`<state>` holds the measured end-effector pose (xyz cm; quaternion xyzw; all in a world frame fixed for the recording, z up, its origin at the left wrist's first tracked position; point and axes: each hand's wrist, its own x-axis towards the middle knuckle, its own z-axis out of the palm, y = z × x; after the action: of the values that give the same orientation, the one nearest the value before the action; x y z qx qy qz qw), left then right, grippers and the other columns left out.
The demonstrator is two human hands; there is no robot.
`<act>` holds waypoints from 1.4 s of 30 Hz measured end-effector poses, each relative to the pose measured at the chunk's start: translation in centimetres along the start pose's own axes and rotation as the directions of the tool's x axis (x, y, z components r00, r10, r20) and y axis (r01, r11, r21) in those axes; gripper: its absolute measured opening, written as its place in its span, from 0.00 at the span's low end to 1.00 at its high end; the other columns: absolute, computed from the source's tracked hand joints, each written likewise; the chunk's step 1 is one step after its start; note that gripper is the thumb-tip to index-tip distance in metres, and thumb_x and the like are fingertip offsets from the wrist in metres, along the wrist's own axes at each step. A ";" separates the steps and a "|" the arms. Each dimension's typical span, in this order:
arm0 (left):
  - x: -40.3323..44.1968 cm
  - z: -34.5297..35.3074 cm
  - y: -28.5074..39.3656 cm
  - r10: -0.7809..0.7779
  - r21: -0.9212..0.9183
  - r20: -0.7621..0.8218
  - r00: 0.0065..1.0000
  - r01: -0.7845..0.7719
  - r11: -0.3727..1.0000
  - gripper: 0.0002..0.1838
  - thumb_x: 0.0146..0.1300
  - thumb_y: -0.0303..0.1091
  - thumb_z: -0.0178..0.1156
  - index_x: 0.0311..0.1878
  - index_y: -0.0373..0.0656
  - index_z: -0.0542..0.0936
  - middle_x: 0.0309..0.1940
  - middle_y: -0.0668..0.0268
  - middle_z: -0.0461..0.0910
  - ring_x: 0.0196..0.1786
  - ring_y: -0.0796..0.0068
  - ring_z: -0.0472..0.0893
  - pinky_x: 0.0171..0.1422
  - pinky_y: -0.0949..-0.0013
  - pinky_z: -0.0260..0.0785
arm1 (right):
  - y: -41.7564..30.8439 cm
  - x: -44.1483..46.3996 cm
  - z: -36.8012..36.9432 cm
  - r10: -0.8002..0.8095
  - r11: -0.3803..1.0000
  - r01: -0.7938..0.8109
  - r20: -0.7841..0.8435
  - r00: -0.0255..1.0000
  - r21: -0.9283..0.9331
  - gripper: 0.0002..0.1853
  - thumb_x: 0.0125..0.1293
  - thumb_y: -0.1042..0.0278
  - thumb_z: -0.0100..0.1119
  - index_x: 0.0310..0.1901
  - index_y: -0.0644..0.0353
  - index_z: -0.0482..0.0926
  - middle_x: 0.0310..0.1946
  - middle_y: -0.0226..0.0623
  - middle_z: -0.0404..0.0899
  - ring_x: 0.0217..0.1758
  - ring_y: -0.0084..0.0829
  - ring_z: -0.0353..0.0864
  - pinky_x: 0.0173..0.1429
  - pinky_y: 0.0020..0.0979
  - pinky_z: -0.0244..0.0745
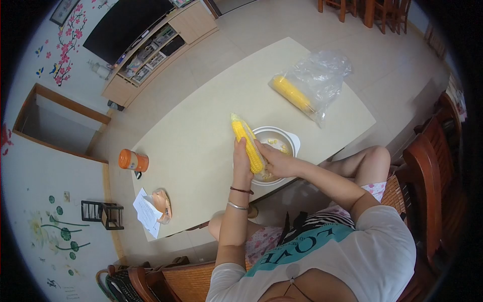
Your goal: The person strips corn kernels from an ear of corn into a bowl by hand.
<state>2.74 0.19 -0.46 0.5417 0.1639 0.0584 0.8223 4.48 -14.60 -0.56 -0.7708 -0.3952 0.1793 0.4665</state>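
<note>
My left hand [243, 160] is wrapped round an ear of corn [243, 132], its thumb lying along the yellow kernels. The cob slants upward, pale tip away from me, and a strip of its right side looks bare of kernels. Against that side, my right hand [278, 160] grips the cob with bent fingers; the fingertips are partly hidden. Under both hands stands a white two-handled pot [293, 142], with loose kernels [274, 142] scattered inside.
On the table [201, 121], a clear plastic bag [324, 75] holds more corn [292, 93]. An orange-lidded jar [134, 160], papers [147, 211] and a small packet [161, 204] are at the left end. Wooden chairs [425, 166] stand at right.
</note>
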 end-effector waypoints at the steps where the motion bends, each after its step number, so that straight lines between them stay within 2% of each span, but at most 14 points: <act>1: 0.1 -0.3 -0.1 -0.024 -0.024 0.010 1.000 0.024 0.999 0.18 0.72 0.43 0.45 0.57 0.41 0.67 0.44 0.61 0.74 0.47 0.70 0.76 0.51 0.65 0.72 | -0.1 0.0 -0.2 -0.002 1.000 0.002 -0.005 1.000 0.014 0.41 0.58 0.77 0.47 0.70 0.75 0.38 0.62 0.67 0.58 0.67 0.54 0.62 0.71 0.38 0.57; 6: 0.3 -0.7 -0.4 -0.018 -0.033 0.046 0.999 0.020 0.999 0.18 0.72 0.44 0.45 0.55 0.41 0.68 0.41 0.62 0.75 0.44 0.70 0.77 0.49 0.65 0.73 | 0.4 0.0 -0.7 -0.080 0.991 0.082 -0.029 0.996 0.105 0.41 0.57 0.77 0.49 0.72 0.68 0.43 0.60 0.64 0.64 0.65 0.51 0.66 0.69 0.38 0.60; 10: 0.3 -0.6 -0.4 -0.009 -0.033 0.035 0.999 0.010 0.999 0.17 0.72 0.44 0.45 0.54 0.41 0.68 0.42 0.62 0.75 0.44 0.70 0.77 0.49 0.65 0.73 | -0.4 -0.2 -1.6 -0.011 0.943 -0.001 0.032 0.999 0.333 0.43 0.55 0.74 0.52 0.72 0.67 0.44 0.59 0.61 0.66 0.65 0.47 0.67 0.68 0.36 0.61; 12: 0.2 -0.5 -0.2 -0.022 -0.023 0.037 0.999 0.023 0.999 0.18 0.72 0.41 0.44 0.59 0.41 0.66 0.46 0.63 0.73 0.48 0.71 0.75 0.53 0.66 0.70 | -0.8 -0.1 -1.5 0.014 0.877 -0.043 0.064 0.998 0.479 0.45 0.54 0.73 0.53 0.72 0.67 0.43 0.59 0.61 0.66 0.65 0.45 0.67 0.68 0.35 0.61; 15: -0.3 0.0 0.3 0.003 0.034 0.036 0.999 -0.005 0.999 0.21 0.72 0.38 0.45 0.64 0.41 0.64 0.50 0.63 0.72 0.51 0.71 0.73 0.55 0.66 0.69 | -2.9 -0.5 -2.6 0.079 0.911 -0.106 0.083 0.993 0.399 0.47 0.52 0.72 0.54 0.72 0.67 0.42 0.60 0.60 0.65 0.66 0.44 0.66 0.68 0.34 0.61; 19: -0.6 0.5 0.4 0.022 0.073 0.020 1.000 -0.024 0.997 0.24 0.71 0.36 0.46 0.68 0.42 0.59 0.54 0.62 0.70 0.54 0.71 0.72 0.58 0.66 0.68 | -3.1 -0.4 -2.5 0.050 0.942 -0.063 0.047 0.998 0.330 0.47 0.51 0.73 0.54 0.72 0.68 0.41 0.62 0.62 0.62 0.67 0.46 0.64 0.69 0.35 0.60; 24: -0.6 0.6 0.5 0.010 0.084 0.027 1.000 -0.012 0.996 0.26 0.71 0.36 0.46 0.70 0.43 0.58 0.55 0.61 0.70 0.55 0.70 0.72 0.58 0.67 0.67 | -2.5 -0.4 -1.8 0.016 0.966 -0.015 -0.004 1.000 0.258 0.47 0.52 0.72 0.54 0.71 0.69 0.40 0.65 0.64 0.59 0.68 0.49 0.63 0.69 0.35 0.59; 27: -0.5 0.5 0.6 -0.013 0.049 0.036 0.999 0.011 0.999 0.25 0.71 0.34 0.46 0.69 0.42 0.58 0.54 0.61 0.70 0.54 0.70 0.72 0.57 0.66 0.68 | -1.0 0.1 -1.4 0.019 0.927 -0.027 0.024 1.000 0.374 0.43 0.55 0.72 0.52 0.71 0.68 0.44 0.63 0.60 0.63 0.66 0.46 0.66 0.67 0.34 0.63; 31: -0.7 0.4 0.8 -0.026 -0.061 0.092 0.995 0.032 0.998 0.23 0.70 0.33 0.46 0.67 0.42 0.60 0.52 0.61 0.71 0.52 0.70 0.74 0.54 0.66 0.70 | -1.6 0.3 -1.7 0.258 0.794 -0.209 -0.004 0.966 0.571 0.35 0.63 0.69 0.49 0.70 0.65 0.49 0.51 0.46 0.72 0.52 0.33 0.74 0.53 0.30 0.72; 33: -1.3 0.4 1.1 0.014 0.018 0.106 0.994 -0.016 1.000 0.23 0.70 0.37 0.46 0.65 0.42 0.61 0.50 0.60 0.72 0.49 0.69 0.76 0.52 0.65 0.72 | -0.9 0.8 -1.3 0.387 0.721 -0.298 -0.007 0.922 0.625 0.30 0.67 0.66 0.47 0.68 0.64 0.55 0.44 0.39 0.74 0.45 0.25 0.75 0.45 0.27 0.73; 34: -1.6 0.4 1.4 0.036 0.056 0.117 0.992 -0.043 0.997 0.23 0.70 0.38 0.46 0.65 0.42 0.62 0.49 0.60 0.73 0.47 0.68 0.76 0.50 0.65 0.74 | -0.4 1.1 -1.3 0.392 0.708 -0.280 -0.031 0.919 0.649 0.26 0.69 0.64 0.47 0.66 0.63 0.59 0.43 0.36 0.75 0.43 0.23 0.74 0.44 0.26 0.73; 36: -3.1 0.6 3.5 -0.011 0.048 0.234 0.972 0.000 0.999 0.24 0.68 0.38 0.48 0.64 0.40 0.62 0.49 0.58 0.74 0.44 0.66 0.78 0.46 0.64 0.76 | 0.5 1.6 -1.2 0.407 0.672 -0.238 -0.080 0.910 0.702 0.21 0.72 0.60 0.46 0.62 0.59 0.68 0.40 0.31 0.77 0.38 0.19 0.74 0.40 0.24 0.72; 40: -3.9 -0.4 5.0 -0.116 0.024 0.439 0.891 0.118 0.993 0.24 0.67 0.41 0.48 0.62 0.37 0.65 0.48 0.53 0.76 0.40 0.61 0.81 0.42 0.61 0.79 | 0.4 1.6 -1.2 0.392 0.566 -0.193 -0.055 0.919 0.802 0.18 0.72 0.59 0.43 0.53 0.62 0.75 0.37 0.30 0.75 0.35 0.21 0.73 0.43 0.24 0.71; 42: -4.1 -0.4 4.8 -0.208 -0.003 0.398 0.893 0.228 0.974 0.25 0.67 0.43 0.46 0.61 0.35 0.67 0.45 0.51 0.77 0.40 0.59 0.82 0.44 0.60 0.79 | 0.0 1.7 -1.2 0.364 0.529 -0.164 -0.048 0.930 0.833 0.17 0.73 0.61 0.41 0.49 0.62 0.77 0.35 0.30 0.76 0.34 0.21 0.73 0.44 0.24 0.71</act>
<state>-0.86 1.31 4.61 0.4998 0.0530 -0.1406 0.8530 6.33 -14.02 0.16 -0.5332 -0.0923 0.3250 0.7756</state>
